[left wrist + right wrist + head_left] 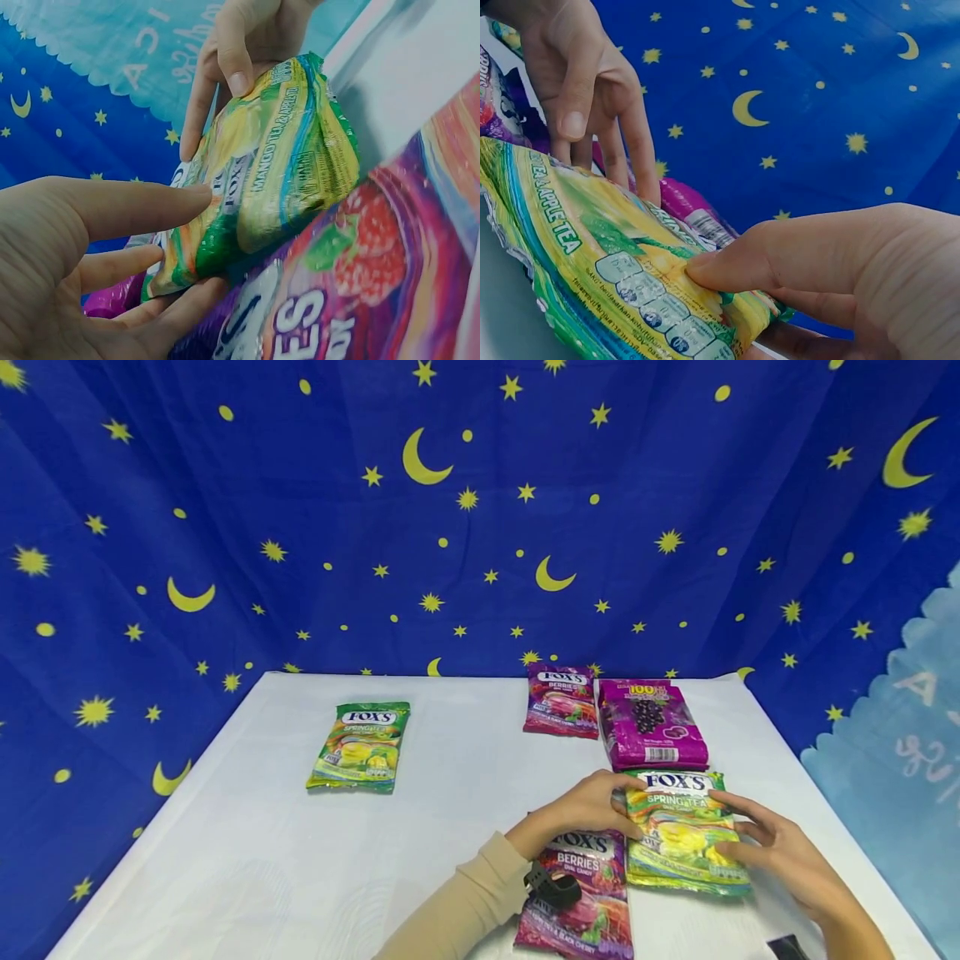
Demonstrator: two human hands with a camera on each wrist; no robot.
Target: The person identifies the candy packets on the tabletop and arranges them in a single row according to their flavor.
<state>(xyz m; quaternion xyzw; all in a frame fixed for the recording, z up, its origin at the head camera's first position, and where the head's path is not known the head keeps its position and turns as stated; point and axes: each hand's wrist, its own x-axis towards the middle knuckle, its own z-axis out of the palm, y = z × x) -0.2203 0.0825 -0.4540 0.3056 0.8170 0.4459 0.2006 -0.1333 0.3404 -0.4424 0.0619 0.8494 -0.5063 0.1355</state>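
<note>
A green and yellow Spring Tea candy bag (pixel 678 835) lies at the right of the table between both hands. My left hand (pixel 588 806) grips its left edge, thumb on top and fingers at the side and beneath, as the left wrist view shows. My right hand (pixel 783 852) pinches the right side, its thumb (pixel 720 270) on the printed face and fingers partly hidden below. Under my left wrist lies a purple Berries bag (pixel 592 893), partly covered by the forearm. The tea bag's top edge is beside a purple grape candy bag (pixel 652 724).
Another Berries bag (pixel 561 702) lies at the back, left of the grape bag. A second Spring Tea bag (pixel 361 747) is on the left part of the white table (pixel 442 768). A blue curtain with moons and stars stands behind the table.
</note>
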